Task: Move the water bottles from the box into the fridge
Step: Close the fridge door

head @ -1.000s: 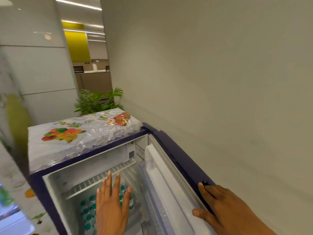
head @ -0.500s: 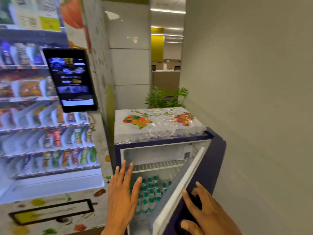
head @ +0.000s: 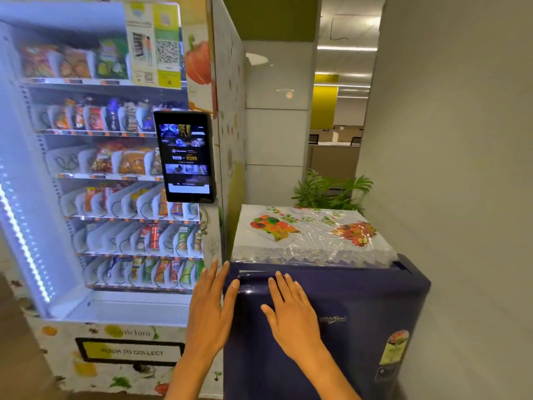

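The small dark blue fridge (head: pixel 360 342) stands against the right wall with its door closed, so the water bottles inside are hidden. My right hand (head: pixel 291 310) lies flat on the upper left of the door, fingers straight. My left hand (head: pixel 212 301) is spread open at the door's left edge, its thumb touching the top corner. No box is in view.
A lit snack vending machine (head: pixel 101 183) with a black touchscreen (head: pixel 184 157) stands just left of the fridge. A plastic-covered floral cloth (head: pixel 311 235) lies on the fridge top. A potted plant (head: pixel 328 189) sits behind it. A grey wall runs along the right.
The fridge door swung from wide open to closed under my right hand. The bottles inside went out of sight. My left hand came out of the fridge opening to the door's edge.
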Demonstrator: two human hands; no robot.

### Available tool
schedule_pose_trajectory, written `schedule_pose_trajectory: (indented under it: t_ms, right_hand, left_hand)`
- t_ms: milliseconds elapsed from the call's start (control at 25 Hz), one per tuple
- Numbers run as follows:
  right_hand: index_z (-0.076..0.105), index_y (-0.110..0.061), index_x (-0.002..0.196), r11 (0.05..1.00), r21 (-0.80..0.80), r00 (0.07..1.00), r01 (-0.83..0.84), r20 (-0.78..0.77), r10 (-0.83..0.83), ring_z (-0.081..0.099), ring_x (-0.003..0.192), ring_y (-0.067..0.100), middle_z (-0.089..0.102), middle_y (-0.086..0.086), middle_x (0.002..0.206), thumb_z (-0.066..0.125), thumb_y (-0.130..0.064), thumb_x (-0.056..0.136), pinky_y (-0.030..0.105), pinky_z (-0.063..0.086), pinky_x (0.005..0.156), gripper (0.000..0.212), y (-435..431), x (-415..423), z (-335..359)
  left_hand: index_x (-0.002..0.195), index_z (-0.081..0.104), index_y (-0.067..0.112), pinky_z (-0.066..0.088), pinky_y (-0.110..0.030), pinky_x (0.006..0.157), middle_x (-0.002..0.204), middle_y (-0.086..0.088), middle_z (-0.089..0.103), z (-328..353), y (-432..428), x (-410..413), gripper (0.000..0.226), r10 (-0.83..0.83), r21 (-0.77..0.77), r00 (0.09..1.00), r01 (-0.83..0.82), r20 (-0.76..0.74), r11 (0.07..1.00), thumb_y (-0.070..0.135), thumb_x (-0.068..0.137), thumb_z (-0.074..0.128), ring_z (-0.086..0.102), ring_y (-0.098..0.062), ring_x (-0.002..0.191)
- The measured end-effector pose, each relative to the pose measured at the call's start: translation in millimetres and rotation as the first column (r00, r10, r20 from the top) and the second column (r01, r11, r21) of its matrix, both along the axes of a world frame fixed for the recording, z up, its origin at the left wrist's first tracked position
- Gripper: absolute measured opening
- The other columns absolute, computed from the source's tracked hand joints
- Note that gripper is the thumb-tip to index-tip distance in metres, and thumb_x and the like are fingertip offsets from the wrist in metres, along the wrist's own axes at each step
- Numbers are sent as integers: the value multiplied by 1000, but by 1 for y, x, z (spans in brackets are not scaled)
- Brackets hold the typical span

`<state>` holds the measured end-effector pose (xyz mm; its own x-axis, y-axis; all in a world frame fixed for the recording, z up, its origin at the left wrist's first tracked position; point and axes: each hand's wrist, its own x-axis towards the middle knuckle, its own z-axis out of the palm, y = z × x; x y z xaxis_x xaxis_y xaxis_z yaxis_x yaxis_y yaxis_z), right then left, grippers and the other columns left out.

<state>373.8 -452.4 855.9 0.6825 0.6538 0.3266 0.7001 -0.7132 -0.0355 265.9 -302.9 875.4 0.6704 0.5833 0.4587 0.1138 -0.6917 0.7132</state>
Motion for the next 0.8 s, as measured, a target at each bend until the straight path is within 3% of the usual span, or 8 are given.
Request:
schedule_pose_trajectory:
  t_ms: [200,400,520,680,800]
  right_hand:
    - [46,-11,142,1000,1,999,30,-30,-30,40,138,26,44,10,148,24,-46,95,41,10,114,62,30,31,-3]
    - [38,-9,146,999,39,1000,11,-17,-10,34,141,25,38,10,152,1,-50,100,40,9,114,72,32,33,-6]
    - [31,-9,149,995,102,1000,9,-19,-7,28,144,23,32,8,155,6,-56,99,39,9,116,73,34,32,-5]
    - [7,-15,154,979,198,999,-38,18,35,3,149,20,4,3,161,16,-57,99,34,-1,121,70,31,27,5]
    - [5,-16,154,972,233,999,-42,42,33,-1,149,19,1,2,161,10,-60,96,35,2,121,73,30,13,13]
  left_hand:
    - [147,20,45,11,-34,122,159,19,10,-11,1,18,59,62,126,996,-54,-58,991,68,93,20,3,-5,149]
    - [151,18,41,6,-30,120,161,15,9,-26,6,30,65,134,227,983,-103,-125,968,68,92,15,0,-8,149]
    - [153,17,35,7,-32,121,161,12,7,-27,7,34,65,169,322,972,-109,-164,940,64,95,17,4,-12,150]
    - [154,13,33,4,-33,122,162,9,3,-25,11,29,63,217,417,956,-118,-198,901,60,98,20,1,-15,151]
    - [155,12,31,8,-38,123,163,5,6,-26,16,17,62,233,442,950,-122,-206,889,58,99,21,1,-16,151]
